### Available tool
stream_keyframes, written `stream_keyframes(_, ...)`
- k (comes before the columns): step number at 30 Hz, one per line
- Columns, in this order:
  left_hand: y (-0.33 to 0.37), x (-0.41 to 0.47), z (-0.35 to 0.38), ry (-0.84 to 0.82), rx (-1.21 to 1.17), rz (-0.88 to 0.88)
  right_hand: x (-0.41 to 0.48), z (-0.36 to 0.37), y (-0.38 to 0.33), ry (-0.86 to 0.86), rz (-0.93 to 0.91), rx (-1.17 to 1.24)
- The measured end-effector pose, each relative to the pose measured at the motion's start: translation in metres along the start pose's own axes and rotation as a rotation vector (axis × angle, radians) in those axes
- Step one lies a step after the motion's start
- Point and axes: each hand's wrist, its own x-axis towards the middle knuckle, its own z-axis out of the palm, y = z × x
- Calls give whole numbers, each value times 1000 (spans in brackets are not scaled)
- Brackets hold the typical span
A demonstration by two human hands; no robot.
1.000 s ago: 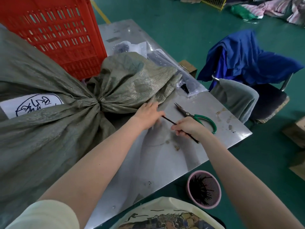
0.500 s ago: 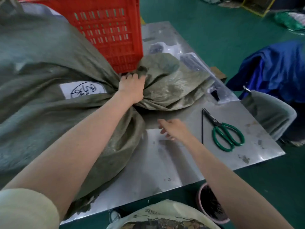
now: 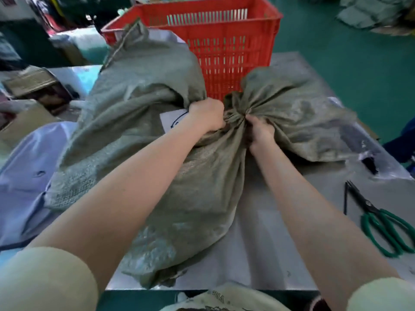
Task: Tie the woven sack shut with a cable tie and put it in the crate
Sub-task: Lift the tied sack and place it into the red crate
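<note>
A large grey-green woven sack (image 3: 139, 135) lies across the metal table (image 3: 280, 239), bunched at its neck with the loose top flaring out to the right. My left hand (image 3: 207, 114) is closed on the left side of the gathered neck. My right hand (image 3: 258, 131) grips the neck from the right, close beside the left. A white label (image 3: 174, 118) with blue writing shows just left of my left hand. Behind the sack stands the red plastic crate (image 3: 226, 41). A thin black cable tie (image 3: 345, 198) lies on the table at the right, apart from both hands.
Green-handled scissors (image 3: 381, 223) lie beside the cable tie near the table's right edge. Clear plastic bags (image 3: 363, 149) lie under the sack's flared top. Cardboard boxes (image 3: 29, 86) and pale blue fabric (image 3: 24, 167) sit to the left. The floor is green.
My right hand let go of the black cable tie, left it beside the scissors, and moved up to the sack's neck. My left hand went from the table to grip the neck.
</note>
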Motion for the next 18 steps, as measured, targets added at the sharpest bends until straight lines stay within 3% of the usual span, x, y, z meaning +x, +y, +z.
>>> stream_keyframes(7,-27,-11,-60,327,-201,-118,-14,67,-68,-220,-315,-59)
stream_keyframes(11,-53,-19,-100,522,-408,-219,-36,121,-121,-442,-474,-90)
stream_keyframes(15,-84,-23,-100,629,-619,-313,-60,162,-142,-630,-565,-464)
stream_keyframes(18,-97,-24,-89,666,-804,-386,-81,175,-148,-662,-633,-913)
